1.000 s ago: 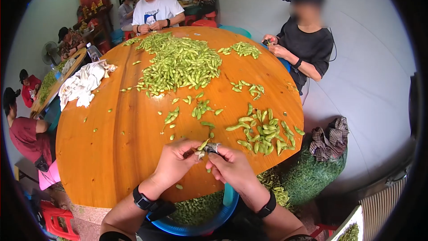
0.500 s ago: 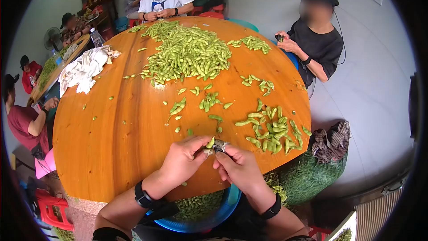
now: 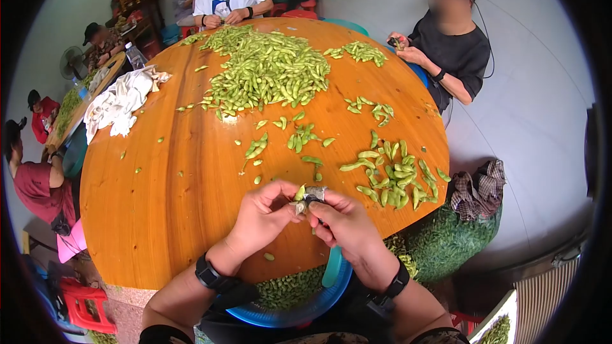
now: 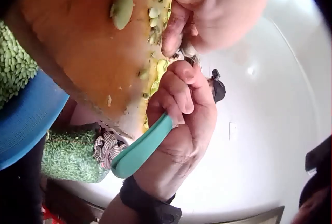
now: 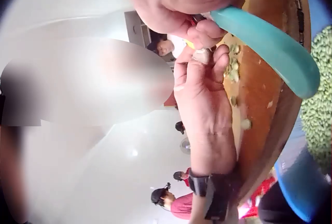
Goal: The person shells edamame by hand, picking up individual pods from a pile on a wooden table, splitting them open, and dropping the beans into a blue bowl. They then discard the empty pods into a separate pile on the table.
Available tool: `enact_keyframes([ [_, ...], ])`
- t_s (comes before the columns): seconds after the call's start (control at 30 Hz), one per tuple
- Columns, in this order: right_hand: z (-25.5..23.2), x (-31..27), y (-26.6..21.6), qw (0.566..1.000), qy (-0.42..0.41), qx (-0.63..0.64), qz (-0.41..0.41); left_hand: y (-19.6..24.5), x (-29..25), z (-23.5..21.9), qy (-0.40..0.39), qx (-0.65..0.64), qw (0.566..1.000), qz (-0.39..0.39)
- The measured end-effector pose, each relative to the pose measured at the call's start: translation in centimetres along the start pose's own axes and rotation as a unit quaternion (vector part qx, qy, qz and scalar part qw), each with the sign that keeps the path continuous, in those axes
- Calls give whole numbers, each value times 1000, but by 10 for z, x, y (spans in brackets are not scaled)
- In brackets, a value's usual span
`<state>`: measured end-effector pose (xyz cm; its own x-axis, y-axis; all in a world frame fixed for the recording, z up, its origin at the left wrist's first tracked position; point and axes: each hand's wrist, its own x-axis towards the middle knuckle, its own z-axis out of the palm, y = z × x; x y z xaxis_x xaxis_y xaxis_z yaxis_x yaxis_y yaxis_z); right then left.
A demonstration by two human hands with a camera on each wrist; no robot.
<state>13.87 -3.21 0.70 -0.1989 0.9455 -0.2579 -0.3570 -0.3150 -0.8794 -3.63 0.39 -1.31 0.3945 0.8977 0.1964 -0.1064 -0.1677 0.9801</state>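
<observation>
Over the near edge of the round wooden table (image 3: 191, 229), both hands meet fingertip to fingertip. The left hand (image 3: 258, 218) pinches a green bean pod (image 3: 300, 193) between thumb and fingers. In the right hand (image 3: 347, 224) is a tool with a curved teal handle (image 4: 142, 149); fingers curl round it and hide its working end. Grey wrapping (image 3: 315, 192) shows at the right fingertips. Below the hands, a blue basin (image 3: 280, 323) holds shelled green beans (image 3: 290, 290). The handle's free end hangs above the basin in the head view.
A large pod heap (image 3: 274, 67) lies at the table's far side, a smaller pile (image 3: 398, 178) at the right. A white cloth (image 3: 124, 99) sits at the left edge. Beside the table stands a full green mesh sack (image 3: 452, 242). Two people sit across the table.
The head view has shifted slightly. Both hands stay together, and the pod has turned more upright in the left fingers. The right hand keeps its hold on the teal-handled tool.
</observation>
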Motion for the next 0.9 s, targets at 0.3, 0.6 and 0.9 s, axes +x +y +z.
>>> enact_keyframes([
  [0.3, -1, 4, -23, 998, -18, 13, 67, -4, 10, -22, -46, -205, 972, -103],
  [0.6, -19, 19, -29, 992, -74, 22, 98, -2, 14, -28, -47, -292, 940, -170],
  [0.9, 14, 5, -27, 986, 40, -158, -31, 0, 12, -7, -20, -113, 990, -82],
])
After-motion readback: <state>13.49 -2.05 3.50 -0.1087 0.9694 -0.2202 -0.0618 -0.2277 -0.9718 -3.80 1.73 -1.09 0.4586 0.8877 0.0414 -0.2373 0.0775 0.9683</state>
